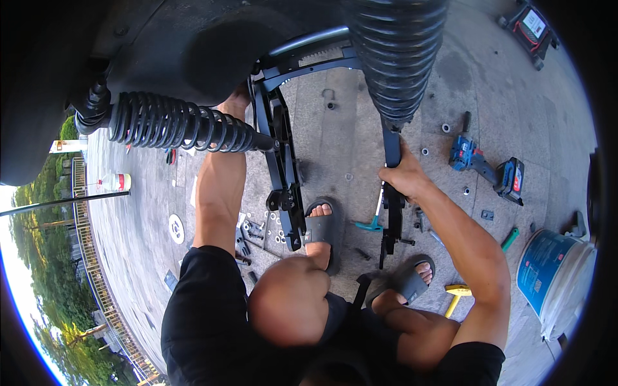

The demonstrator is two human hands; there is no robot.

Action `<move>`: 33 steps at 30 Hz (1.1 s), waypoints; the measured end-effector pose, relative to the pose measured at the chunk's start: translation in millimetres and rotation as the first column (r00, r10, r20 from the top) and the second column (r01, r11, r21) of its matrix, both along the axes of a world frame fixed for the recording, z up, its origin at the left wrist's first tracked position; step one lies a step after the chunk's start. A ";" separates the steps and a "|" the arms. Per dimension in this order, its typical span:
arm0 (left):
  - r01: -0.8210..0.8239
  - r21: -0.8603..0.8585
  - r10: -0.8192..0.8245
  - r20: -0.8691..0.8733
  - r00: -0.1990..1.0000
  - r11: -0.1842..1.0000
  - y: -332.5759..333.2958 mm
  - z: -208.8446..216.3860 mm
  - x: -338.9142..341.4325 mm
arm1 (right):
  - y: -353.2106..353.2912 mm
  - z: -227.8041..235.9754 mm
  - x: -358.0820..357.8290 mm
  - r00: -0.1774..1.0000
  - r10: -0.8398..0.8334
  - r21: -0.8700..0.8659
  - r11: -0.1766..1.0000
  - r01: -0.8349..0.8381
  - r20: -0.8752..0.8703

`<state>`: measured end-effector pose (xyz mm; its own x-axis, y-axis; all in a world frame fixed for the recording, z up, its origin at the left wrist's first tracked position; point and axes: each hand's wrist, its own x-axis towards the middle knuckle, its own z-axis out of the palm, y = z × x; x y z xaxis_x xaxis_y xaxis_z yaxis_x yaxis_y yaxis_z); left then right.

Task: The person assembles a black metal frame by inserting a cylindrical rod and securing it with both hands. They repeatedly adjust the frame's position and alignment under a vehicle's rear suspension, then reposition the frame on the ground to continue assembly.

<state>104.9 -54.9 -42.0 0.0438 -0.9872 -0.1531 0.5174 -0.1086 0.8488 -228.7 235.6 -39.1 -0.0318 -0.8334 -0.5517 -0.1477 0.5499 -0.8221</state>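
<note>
A black two-armed metal swingarm (280, 138) hangs under the dark vehicle body, its arms pointing toward me. One coil-spring shock absorber (183, 125) meets its left arm, while another shock absorber (400, 55) comes down in line with the right arm. My right hand (407, 175) is wrapped round the right arm of the swingarm, just below that shock absorber. Reaching up behind the left shock absorber, my left hand (239, 101) is beside the upper left arm; its fingers are hidden there. Near the right arm's end lies a teal-handled T-shaped hex key (370, 225).
On the paved ground at right are a blue cordless impact wrench (473, 157), a green-handled tool (510, 238), a yellow hammer (458, 291) and a bucket (550, 276). Several loose washers and metal parts (254, 228) lie by my left foot. A railing (96, 270) runs along the left.
</note>
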 end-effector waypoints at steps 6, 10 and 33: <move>0.020 -0.028 -0.019 0.012 1.000 0.999 -4.4 -5.7 11.6 | 8.0 -13.2 11.4 0.992 -0.028 -0.025 0.999 0.031 0.123; 0.026 -0.041 -0.025 0.025 0.999 0.999 -1.6 -2.8 15.8 | 8.6 -19.9 15.1 0.989 -0.025 -0.027 0.999 0.029 0.146; 0.088 0.020 -0.088 -0.005 0.996 0.996 195.6 83.8 -152.1 | 0.8 -11.9 -1.6 0.995 0.002 -0.051 0.999 0.003 0.099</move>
<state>-47.1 140.7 41.8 -0.0439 -0.9840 -0.1726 0.5090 -0.1707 0.8437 -230.3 236.4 -51.0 0.0207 -0.8606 -0.5088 -0.0637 0.5068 -0.8597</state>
